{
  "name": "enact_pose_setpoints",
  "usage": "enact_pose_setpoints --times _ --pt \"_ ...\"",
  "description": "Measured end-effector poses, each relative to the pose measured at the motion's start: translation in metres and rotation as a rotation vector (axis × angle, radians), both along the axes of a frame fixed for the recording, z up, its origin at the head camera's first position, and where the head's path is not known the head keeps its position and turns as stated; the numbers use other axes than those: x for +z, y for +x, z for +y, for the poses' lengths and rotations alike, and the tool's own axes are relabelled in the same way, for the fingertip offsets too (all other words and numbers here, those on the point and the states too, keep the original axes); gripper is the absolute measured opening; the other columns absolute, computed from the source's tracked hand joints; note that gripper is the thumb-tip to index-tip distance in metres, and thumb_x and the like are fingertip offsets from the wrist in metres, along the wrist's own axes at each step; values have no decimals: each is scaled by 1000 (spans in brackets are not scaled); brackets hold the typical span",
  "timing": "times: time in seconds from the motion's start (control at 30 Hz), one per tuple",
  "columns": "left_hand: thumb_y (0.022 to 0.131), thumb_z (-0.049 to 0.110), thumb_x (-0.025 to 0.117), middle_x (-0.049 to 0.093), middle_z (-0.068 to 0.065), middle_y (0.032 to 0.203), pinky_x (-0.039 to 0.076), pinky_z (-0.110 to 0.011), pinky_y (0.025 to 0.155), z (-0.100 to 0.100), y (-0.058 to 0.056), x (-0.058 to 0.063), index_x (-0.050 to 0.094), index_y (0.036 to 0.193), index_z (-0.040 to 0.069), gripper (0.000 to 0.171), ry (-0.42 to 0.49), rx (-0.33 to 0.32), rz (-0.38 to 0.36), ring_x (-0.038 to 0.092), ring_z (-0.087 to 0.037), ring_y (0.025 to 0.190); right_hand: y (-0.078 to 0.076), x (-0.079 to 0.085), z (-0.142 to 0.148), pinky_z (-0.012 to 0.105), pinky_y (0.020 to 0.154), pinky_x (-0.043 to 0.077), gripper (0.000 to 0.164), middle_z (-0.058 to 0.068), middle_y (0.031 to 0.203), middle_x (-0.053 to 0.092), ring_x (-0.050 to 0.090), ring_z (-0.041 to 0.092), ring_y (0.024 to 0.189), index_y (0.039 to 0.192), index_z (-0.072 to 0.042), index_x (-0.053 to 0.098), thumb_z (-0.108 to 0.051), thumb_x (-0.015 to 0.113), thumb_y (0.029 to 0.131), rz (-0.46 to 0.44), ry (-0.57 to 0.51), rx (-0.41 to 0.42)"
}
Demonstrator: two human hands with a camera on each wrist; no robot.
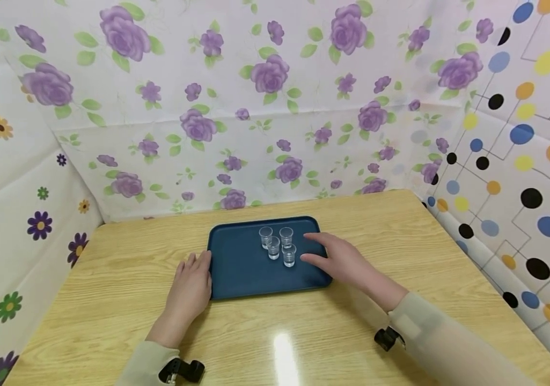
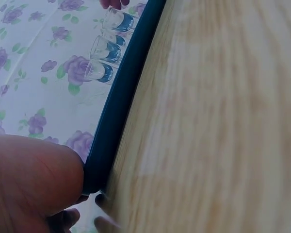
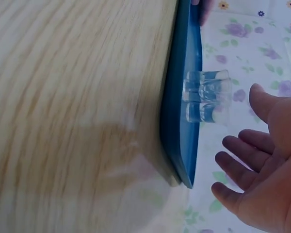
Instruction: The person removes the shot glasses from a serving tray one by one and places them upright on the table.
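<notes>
A dark blue rectangular tray [image 1: 236,279] lies on the wooden table. Several small clear shot glasses [image 1: 273,249] stand upright in a cluster, right of the tray's middle. My left hand [image 1: 191,284] rests against the tray's left edge, fingers extended along it. Over the tray's right side hovers my right hand [image 1: 335,260], thumb and fingers spread apart with nothing between them, just right of the glasses. In the right wrist view that hand [image 3: 266,155] is apart from the glasses [image 3: 206,94].
The wooden table [image 1: 125,268] spreads around the tray. Behind it hangs a cloth with purple roses [image 1: 197,126]; a daisy-patterned cloth [image 1: 9,214] hangs at left and a dotted one [image 1: 521,177] at right. Each wrist wears a small black camera [image 1: 386,339].
</notes>
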State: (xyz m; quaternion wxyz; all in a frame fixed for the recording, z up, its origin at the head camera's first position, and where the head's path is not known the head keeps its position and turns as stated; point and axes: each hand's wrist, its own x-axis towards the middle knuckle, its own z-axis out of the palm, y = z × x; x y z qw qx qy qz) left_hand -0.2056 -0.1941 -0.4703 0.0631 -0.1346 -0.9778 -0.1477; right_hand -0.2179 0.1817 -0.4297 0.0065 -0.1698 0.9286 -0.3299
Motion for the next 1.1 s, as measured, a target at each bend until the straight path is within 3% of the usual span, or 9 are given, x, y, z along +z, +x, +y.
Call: enact_pose_setpoints --times 0.17,0.4,1.1 --pt "113 1 51 46 -32 165 24 -71 132 -2 0 -2 43 163 -12 52 21 2 -20 34 -54 158 -7 -4 -13 54 119 52 62 10 157 62 59 32 145 158 -12 61 -39 78 106 -61 -51 -5" --pt "114 1 50 46 -31 166 21 -69 133 -6 -2 -5 41 164 -12 52 33 11 -25 32 -52 159 -11 -6 -28 52 117 54 57 10 152 66 62 31 141 155 -10 63 -34 79 106 -50 -61 38" --pt "114 0 49 46 -32 166 20 -69 134 -4 -5 -7 41 164 -12 52 49 -5 -24 32 -53 160 -20 -16 -41 46 103 60 52 1 132 72 68 21 120 150 -14 67 -30 83 103 -80 -68 -13"
